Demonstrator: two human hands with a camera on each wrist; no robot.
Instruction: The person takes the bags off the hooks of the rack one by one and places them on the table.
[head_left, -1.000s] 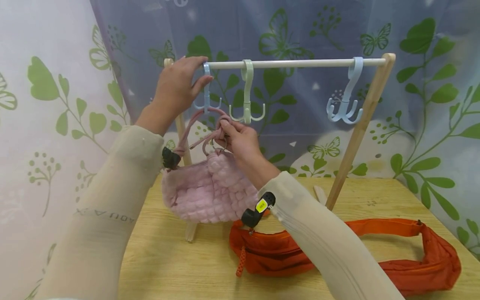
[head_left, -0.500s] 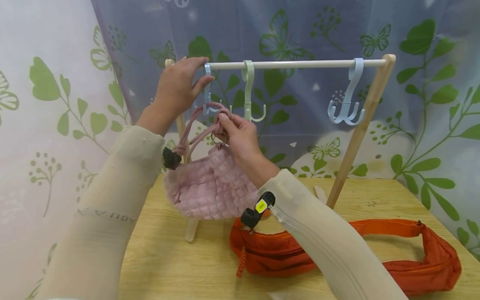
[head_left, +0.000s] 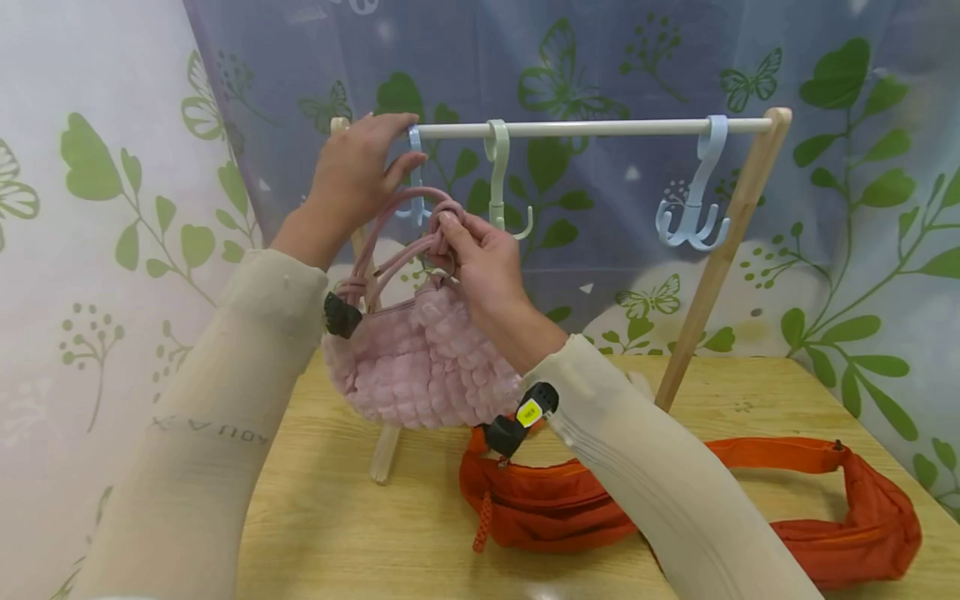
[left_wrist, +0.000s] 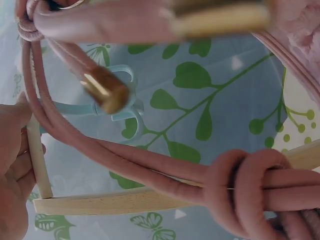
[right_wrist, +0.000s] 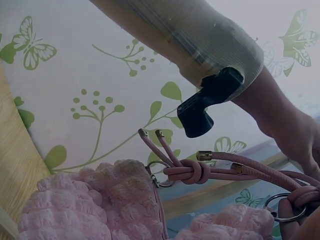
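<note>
At the rail's left end my left hand [head_left: 348, 175] holds the upper part of a light blue multi-prong hook [head_left: 416, 171] between thumb and fingers. My right hand [head_left: 487, 258] pinches the knotted end of the pink cord handle [head_left: 411, 193] of a puffy pink handbag [head_left: 427, 362]. The bag hangs in the air above the table, its handle loop in front of the blue hook's prongs. In the left wrist view, the loop's knot [left_wrist: 240, 185] and gold cord tips [left_wrist: 107, 92] appear close up. A metal ring [right_wrist: 290, 212] shows by the right fingers in the right wrist view.
A white rail [head_left: 600, 127] on wooden legs [head_left: 712, 267] also bears a green hook [head_left: 497, 179] and another blue hook [head_left: 692, 221] at right. An orange-red waist bag [head_left: 547, 508] lies on the wooden table [head_left: 330, 517], partly behind the right sleeve. A patterned cloth hangs behind.
My right hand has lifted the pink handbag slightly, so its handle loop has risen from the blue hook's bottom to higher in front of it. My left hand stays in place.
</note>
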